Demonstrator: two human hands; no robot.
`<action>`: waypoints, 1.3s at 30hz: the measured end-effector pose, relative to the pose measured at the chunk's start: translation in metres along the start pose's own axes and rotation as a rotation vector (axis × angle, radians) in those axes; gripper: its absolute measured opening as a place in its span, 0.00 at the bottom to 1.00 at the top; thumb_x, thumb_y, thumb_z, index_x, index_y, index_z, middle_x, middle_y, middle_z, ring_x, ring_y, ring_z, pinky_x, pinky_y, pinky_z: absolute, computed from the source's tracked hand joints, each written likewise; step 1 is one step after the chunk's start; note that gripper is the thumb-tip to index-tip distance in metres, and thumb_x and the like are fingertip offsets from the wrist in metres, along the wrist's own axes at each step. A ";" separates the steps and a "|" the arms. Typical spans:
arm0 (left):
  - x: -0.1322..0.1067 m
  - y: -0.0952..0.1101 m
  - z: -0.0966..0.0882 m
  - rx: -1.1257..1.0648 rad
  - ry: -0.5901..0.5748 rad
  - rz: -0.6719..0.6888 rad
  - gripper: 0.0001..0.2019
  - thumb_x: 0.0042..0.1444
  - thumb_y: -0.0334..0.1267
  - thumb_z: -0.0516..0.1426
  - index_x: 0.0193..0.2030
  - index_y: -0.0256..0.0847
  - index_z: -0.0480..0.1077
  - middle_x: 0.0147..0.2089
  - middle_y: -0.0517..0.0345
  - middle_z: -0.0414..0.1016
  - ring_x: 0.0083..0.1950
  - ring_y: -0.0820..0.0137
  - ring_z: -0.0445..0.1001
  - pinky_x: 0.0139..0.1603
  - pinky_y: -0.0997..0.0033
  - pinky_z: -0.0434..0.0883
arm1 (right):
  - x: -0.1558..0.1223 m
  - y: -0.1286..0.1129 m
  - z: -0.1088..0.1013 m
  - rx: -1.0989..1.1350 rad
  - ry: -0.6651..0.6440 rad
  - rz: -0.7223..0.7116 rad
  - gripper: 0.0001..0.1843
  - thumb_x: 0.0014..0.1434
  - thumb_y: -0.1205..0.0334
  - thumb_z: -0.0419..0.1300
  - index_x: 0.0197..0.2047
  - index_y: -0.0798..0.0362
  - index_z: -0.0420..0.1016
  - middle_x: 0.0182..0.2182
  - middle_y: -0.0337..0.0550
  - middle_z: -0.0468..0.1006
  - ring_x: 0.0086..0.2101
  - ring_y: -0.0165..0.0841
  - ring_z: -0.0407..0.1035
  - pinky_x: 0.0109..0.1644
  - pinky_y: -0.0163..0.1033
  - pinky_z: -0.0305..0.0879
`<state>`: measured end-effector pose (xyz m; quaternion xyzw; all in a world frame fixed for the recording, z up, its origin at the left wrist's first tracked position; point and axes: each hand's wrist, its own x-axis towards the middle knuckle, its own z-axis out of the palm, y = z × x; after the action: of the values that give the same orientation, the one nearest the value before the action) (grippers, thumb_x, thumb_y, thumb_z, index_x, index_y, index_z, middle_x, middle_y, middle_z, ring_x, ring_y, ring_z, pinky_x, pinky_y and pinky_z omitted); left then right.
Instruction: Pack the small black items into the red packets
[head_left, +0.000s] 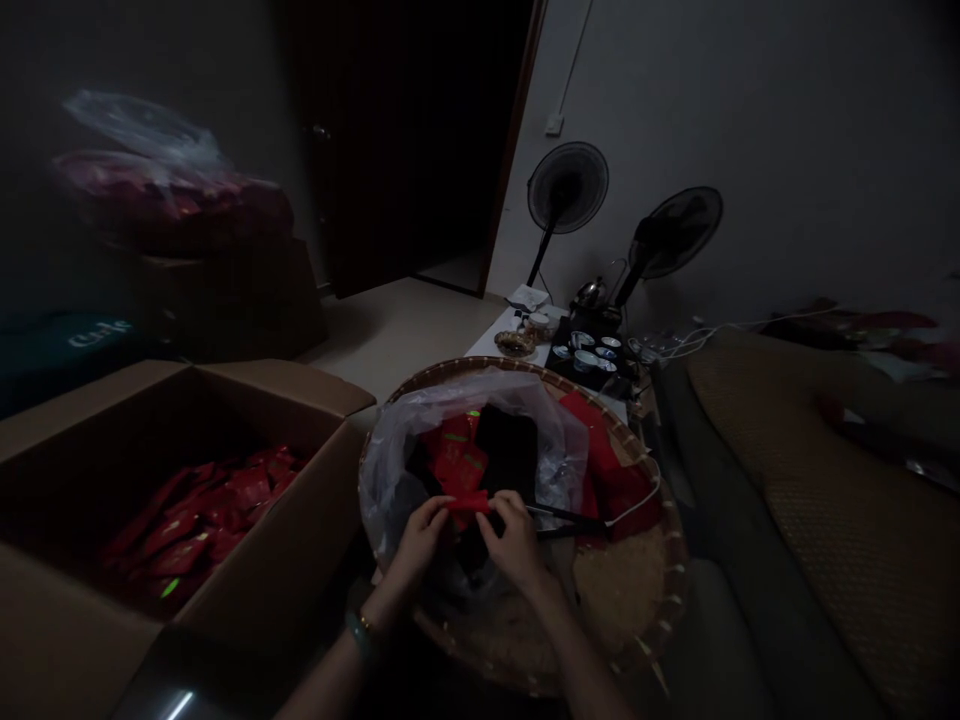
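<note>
Between the fingertips of both hands is a small red piece (468,502), stretched level; whether it is cloth or paper I cannot tell. My left hand (424,532) pinches its left end, my right hand (511,536) its right end. Beneath them a clear plastic bag (382,470) lies wide open on a round woven bamboo tray (626,590). Red packets with green marks (456,462) and a black piece (507,445) lie inside the bag. Right of my right hand, thin dark sticks (574,522) reach toward red material (611,480) on the tray.
At left stands an open cardboard box (277,535) with many red packets (202,520) in it. A filled plastic bag (180,195) sits on another box (247,300) behind. Ahead are two fans (568,188) and a low table with cups (585,358). A woven-mat seat (810,480) borders the right.
</note>
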<state>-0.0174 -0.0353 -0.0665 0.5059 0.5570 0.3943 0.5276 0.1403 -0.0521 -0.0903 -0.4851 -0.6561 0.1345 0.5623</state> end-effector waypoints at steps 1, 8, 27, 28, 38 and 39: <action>0.001 -0.001 0.000 0.013 -0.014 0.018 0.16 0.48 0.43 0.55 0.41 0.35 0.68 0.31 0.57 0.72 0.29 0.72 0.70 0.29 0.73 0.69 | 0.000 0.001 0.001 -0.005 0.004 0.047 0.04 0.54 0.64 0.57 0.29 0.53 0.71 0.30 0.44 0.70 0.32 0.33 0.65 0.36 0.37 0.65; 0.001 0.002 0.003 0.236 -0.127 0.191 0.16 0.53 0.36 0.50 0.49 0.37 0.65 0.42 0.50 0.73 0.40 0.68 0.72 0.40 0.70 0.69 | 0.005 0.001 -0.004 -0.100 0.066 0.014 0.10 0.57 0.63 0.55 0.27 0.51 0.74 0.28 0.44 0.74 0.36 0.36 0.62 0.41 0.42 0.62; 0.003 0.006 -0.004 0.439 -0.272 0.268 0.23 0.54 0.27 0.45 0.57 0.37 0.56 0.50 0.49 0.69 0.49 0.70 0.69 0.53 0.65 0.65 | 0.005 0.027 -0.018 0.473 -0.667 0.462 0.20 0.58 0.52 0.49 0.40 0.57 0.75 0.25 0.38 0.75 0.26 0.31 0.66 0.32 0.35 0.63; 0.002 0.005 -0.003 0.459 -0.259 0.282 0.23 0.54 0.26 0.45 0.57 0.37 0.56 0.49 0.49 0.69 0.48 0.69 0.69 0.52 0.64 0.66 | 0.006 0.025 -0.019 0.463 -0.669 0.429 0.20 0.58 0.53 0.48 0.42 0.56 0.74 0.28 0.39 0.77 0.29 0.32 0.68 0.35 0.36 0.63; -0.022 0.062 0.020 0.788 -0.287 0.719 0.15 0.60 0.37 0.48 0.52 0.43 0.66 0.49 0.51 0.69 0.50 0.67 0.65 0.52 0.64 0.63 | 0.027 -0.013 -0.014 -0.247 -0.676 0.266 0.16 0.49 0.77 0.50 0.37 0.60 0.75 0.36 0.53 0.78 0.38 0.38 0.72 0.40 0.35 0.61; -0.020 0.065 0.019 0.803 -0.293 0.710 0.14 0.60 0.37 0.48 0.52 0.43 0.66 0.48 0.52 0.70 0.49 0.67 0.65 0.51 0.65 0.63 | 0.028 -0.014 -0.012 -0.237 -0.676 0.245 0.16 0.49 0.77 0.50 0.37 0.59 0.75 0.36 0.53 0.78 0.38 0.37 0.72 0.39 0.35 0.61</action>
<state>0.0098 -0.0451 -0.0020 0.8736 0.3795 0.2300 0.1998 0.1472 -0.0418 -0.0596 -0.5501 -0.7526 0.2763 0.2337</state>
